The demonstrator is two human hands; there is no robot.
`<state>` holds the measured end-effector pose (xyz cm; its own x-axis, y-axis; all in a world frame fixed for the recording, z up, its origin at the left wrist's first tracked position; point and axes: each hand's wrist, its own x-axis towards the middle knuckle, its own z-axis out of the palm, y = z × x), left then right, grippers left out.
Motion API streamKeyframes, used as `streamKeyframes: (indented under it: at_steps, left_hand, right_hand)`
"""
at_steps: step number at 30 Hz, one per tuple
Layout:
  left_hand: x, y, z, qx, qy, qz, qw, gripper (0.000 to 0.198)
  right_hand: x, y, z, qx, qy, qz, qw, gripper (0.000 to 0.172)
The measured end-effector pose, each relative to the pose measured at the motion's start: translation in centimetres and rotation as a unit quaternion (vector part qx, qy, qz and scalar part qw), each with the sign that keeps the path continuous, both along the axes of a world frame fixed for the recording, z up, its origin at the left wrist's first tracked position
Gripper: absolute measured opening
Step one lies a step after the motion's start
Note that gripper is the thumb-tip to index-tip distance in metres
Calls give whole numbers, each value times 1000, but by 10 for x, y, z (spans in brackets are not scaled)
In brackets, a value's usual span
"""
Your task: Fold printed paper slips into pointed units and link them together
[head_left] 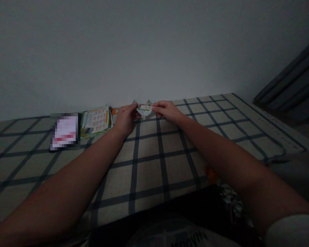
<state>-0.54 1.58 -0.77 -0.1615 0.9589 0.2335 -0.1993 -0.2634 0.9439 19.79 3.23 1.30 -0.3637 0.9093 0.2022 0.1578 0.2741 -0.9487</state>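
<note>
Both my hands meet over the far part of the checked cloth, on a small piece of printed paper (145, 111) with folded, pointed edges. My left hand (126, 118) pinches its left end, the thumb and fingers closed. At the right end my right hand (166, 110) grips it between thumb and fingertips. Small pointed tips of paper stick up behind it; whether they belong to the same piece I cannot tell. Left of my left hand lies a stack of printed sheets (95, 120), green and white, with an orange-patterned piece (114, 111) beside it.
A phone-like object with a blurred bright screen (65, 132) lies left of the sheets. The checked tablecloth (149, 164) reaches back to the grey wall (154, 51). Near my right forearm are an orange item (210, 174) and crumpled shiny material (231, 200).
</note>
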Motion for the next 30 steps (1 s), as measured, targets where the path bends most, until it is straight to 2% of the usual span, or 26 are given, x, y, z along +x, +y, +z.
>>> streamKeyframes:
  at_steps: [12,18,21,30]
  left_hand:
    - [-3,5,-5,10,-3,15,1000,50]
    - [4,-7,1,-10,56,-46,997,43]
    - [6,-11,2,-3,78,-54,996,45]
    - [1,-1,-3,1,30,1,1000,37]
  right_hand:
    - [-1,-3,4,-12,9,6,1000,4]
    - [2,-2,4,-6,10,-15,1000,7]
    - [2,-1,3,5,8,-8,1000,6]
    - [3,2,-2,17,6,-3,1000,5]
